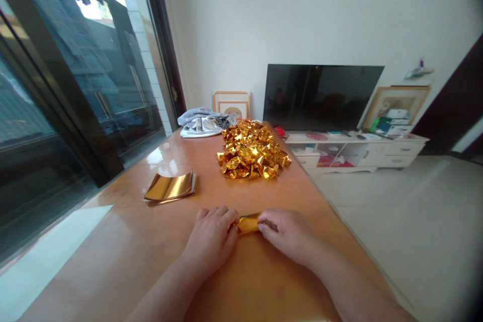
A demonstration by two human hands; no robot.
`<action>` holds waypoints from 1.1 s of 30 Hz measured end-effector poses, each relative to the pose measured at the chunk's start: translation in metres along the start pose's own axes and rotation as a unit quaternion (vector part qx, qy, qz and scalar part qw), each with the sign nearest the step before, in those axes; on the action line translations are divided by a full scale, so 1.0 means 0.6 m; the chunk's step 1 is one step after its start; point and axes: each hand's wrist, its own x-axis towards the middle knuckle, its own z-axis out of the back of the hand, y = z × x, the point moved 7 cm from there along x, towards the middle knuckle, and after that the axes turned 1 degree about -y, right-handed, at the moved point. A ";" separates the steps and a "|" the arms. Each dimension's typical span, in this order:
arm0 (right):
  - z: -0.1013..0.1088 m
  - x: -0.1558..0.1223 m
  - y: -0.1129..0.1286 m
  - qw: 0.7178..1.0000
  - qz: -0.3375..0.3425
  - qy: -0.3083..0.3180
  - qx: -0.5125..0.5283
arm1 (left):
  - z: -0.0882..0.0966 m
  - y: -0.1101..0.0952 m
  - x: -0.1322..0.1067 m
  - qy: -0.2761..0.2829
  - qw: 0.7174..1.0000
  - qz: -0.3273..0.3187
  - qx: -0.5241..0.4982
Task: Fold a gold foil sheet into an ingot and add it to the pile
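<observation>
Between my two hands, low over the wooden table point(241, 282), is a small folded piece of gold foil paper point(248, 223). My left hand point(216, 234) pinches its left end, the fingertips curled and partly hidden. The right end is gripped between the thumb and fingers of my right hand point(285, 234). Beyond my hands lies a heap of folded gold foil pieces point(252, 151), shiny and piled loosely. A stack of flat gold foil sheets point(169, 187) rests to the left, its edges curling slightly.
A pale sheet point(56, 246) covers the table's left edge. Folded cloth point(204, 122) sits at the far end. Past the table's right edge stand a white cabinet point(388, 153) and a black television point(320, 95). Glass sliding doors point(86, 70) are on the left.
</observation>
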 end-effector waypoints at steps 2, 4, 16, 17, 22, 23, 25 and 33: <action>0.000 -0.001 0.002 1.000 0.004 0.015 -0.012 | 0.000 -0.001 0.000 0.004 1.000 -0.004 0.002; 0.000 -0.002 0.002 0.999 0.000 0.026 -0.025 | 0.001 -0.002 0.001 0.006 1.000 -0.006 0.001; 0.007 -0.005 0.007 0.997 -0.022 0.027 -0.069 | 0.000 -0.005 0.001 0.018 1.000 -0.006 0.001; 0.007 -0.004 0.007 0.997 -0.022 0.029 -0.073 | 0.000 -0.005 0.001 0.021 1.000 -0.007 0.002; 0.006 -0.006 0.007 0.995 -0.018 0.030 -0.098 | 0.003 -0.006 0.000 0.018 1.000 -0.007 0.010; 0.006 -0.006 0.007 0.994 -0.016 0.030 -0.101 | 0.004 -0.005 0.000 0.014 1.000 -0.006 0.013; 0.005 -0.007 0.008 0.994 -0.013 0.030 -0.109 | 0.007 -0.004 -0.002 0.005 1.000 -0.002 0.016; 0.004 -0.008 0.010 0.991 -0.011 0.024 -0.133 | 0.011 0.010 -0.006 -0.017 0.998 0.045 0.045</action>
